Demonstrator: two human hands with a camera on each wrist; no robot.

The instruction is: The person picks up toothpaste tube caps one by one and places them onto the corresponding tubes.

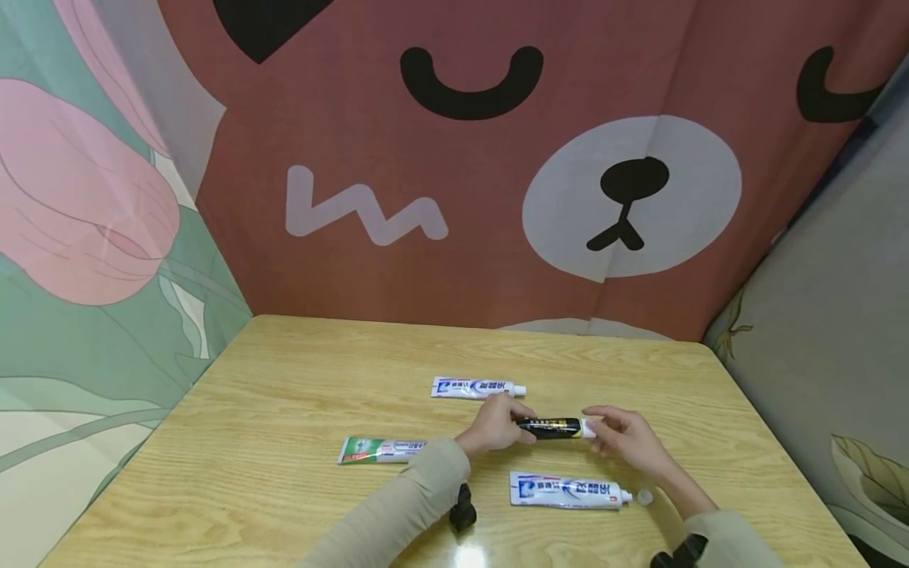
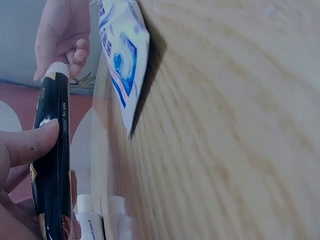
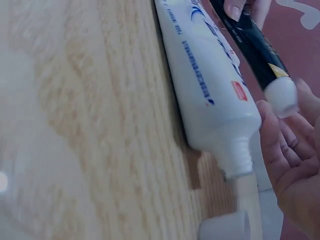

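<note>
Nearest on a wood-grain table [image 1: 284, 379], a blue-and-white tube [image 1: 564, 491] lies uncapped, a loose cap [image 1: 645, 497] just beyond its right end; the right wrist view alone brings out the threads on its bare neck [image 3: 235, 159]. Farther and to the left, a green-and-white tube [image 1: 379, 450], plain only in the head view, lies partly hidden by the left sleeve [image 1: 398, 505]. Beyond, a person's left hand [image 1: 493, 426] grips a black tube [image 1: 554, 428], its thumb across the printed side in the left wrist view, while the right hand [image 1: 628, 438], apart from it, has fingertips around the white cap [image 3: 281, 97] at the right end; whether they pinch it cannot be told. Farthest, a second blue-and-white tube [image 1: 469, 387] lies capped before a bear-print curtain [image 1: 355, 284]. In all: four tubes, two blue-and-white, one green-and-white, one black, and one cap loose
</note>
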